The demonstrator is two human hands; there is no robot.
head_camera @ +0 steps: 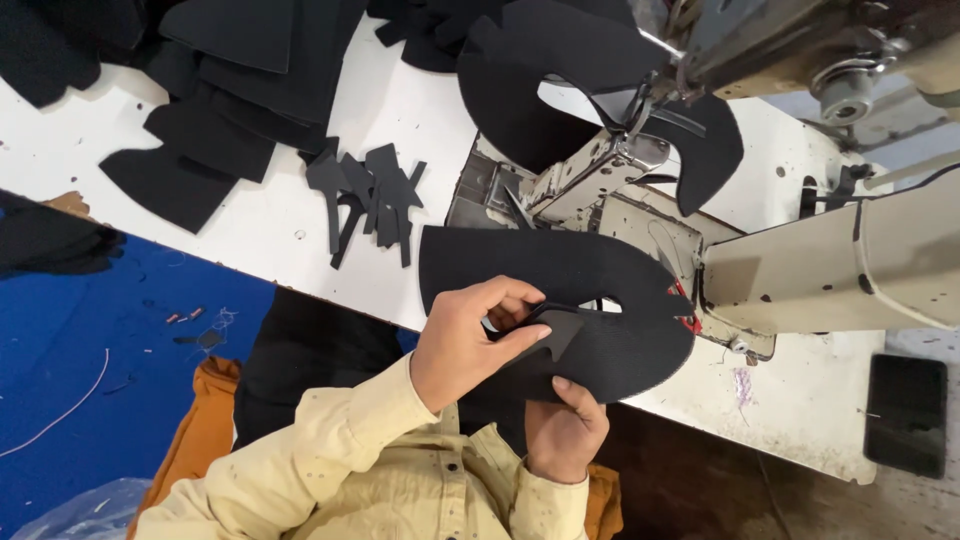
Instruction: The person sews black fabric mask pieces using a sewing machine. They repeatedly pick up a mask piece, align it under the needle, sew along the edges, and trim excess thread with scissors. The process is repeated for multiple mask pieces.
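A white table (300, 215) with a worn, speckled top carries a beige sewing machine (830, 260). Stacks of black fabric pieces (230, 90) lie on the table's far side, a small heap of dark grey strips (370, 195) rests near the middle, and a black phone (905, 413) lies at one corner.

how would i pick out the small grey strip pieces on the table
Start at the sewing machine on the white table. Left of its base, past the black U-shaped panel held in the left hand and right hand, lies a loose heap of small grey strip pieces. They are narrow and grey, unlike the broad black panels stacked beyond.
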